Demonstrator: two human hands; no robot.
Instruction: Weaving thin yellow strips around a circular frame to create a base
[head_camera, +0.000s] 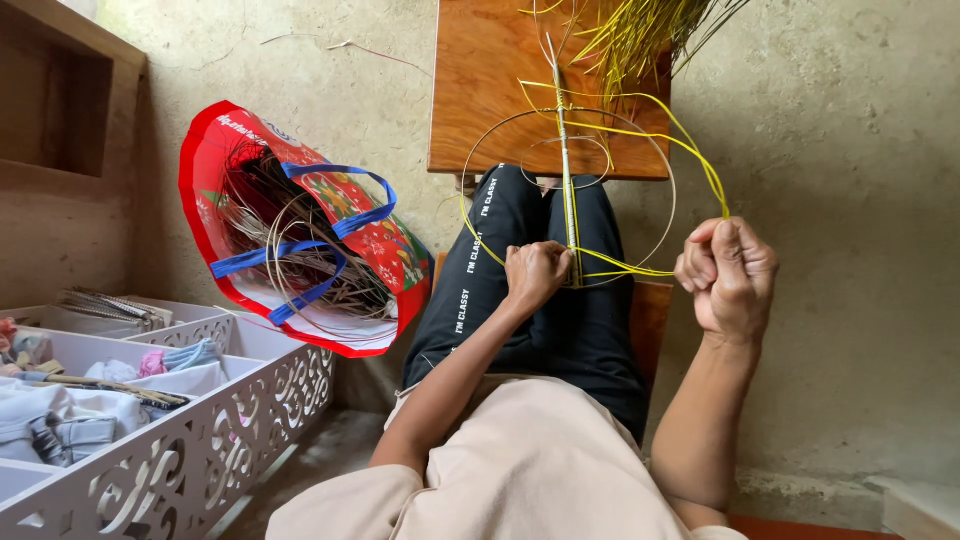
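Rough concrete floor and wall all round, small wooden bench (500, 90) ahead of my knees, me sitting low with my black-trousered legs stretched under its near edge.

Left hand (535, 275) is fisted tight over the lower end of the upright rib (564, 150), right where the yellow strips (690, 150) cross it, pinning that crossing against my lap. Right hand (727, 275) is off to the side, fingers curled shut around the free ends of the yellow strips, drawn taut from the crossing.

The work is a wire ring frame (480, 150), a big hoop with a smaller hoop (540, 145) inside it, leaning from my lap up over the near edge of the bench. A loose bundle of yellow-green strips (640, 35) lies at the bench's far edge.

Handling, as I judge it: all very light. The hoops look springy and thin, so they'd twist if gripped out on the rim; best held at the rib crossing. The strips look flat, bendy, likely smooth and slippery, and would kink or split if bent sharply, so grip close to the ends with a full fist.

Left of me: red bag with blue handles (300, 230) stuffed with coiled wire and cane, and a white fretwork tray (230, 420) of cloth bits.
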